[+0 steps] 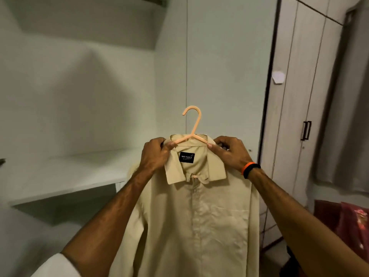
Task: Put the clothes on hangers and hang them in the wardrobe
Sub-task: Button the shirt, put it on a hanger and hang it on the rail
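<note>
A beige collared shirt (199,222) with a black neck label hangs on a peach plastic hanger (194,124), held up in front of the open wardrobe. My left hand (154,154) pinches the collar and the hanger's left arm. At the other shoulder my right hand (229,153), with an orange and black wristband, grips the collar and the hanger's right arm. The hook points up and left, touching nothing. The hanger's arms are mostly hidden inside the shirt.
The open wardrobe (79,86) has pale walls and a white shelf (65,182) at lower left; a dark rail end shows at top (161,1). To the right stand closed wooden doors (295,116) with a black handle, a grey curtain (347,116) and red fabric (351,226).
</note>
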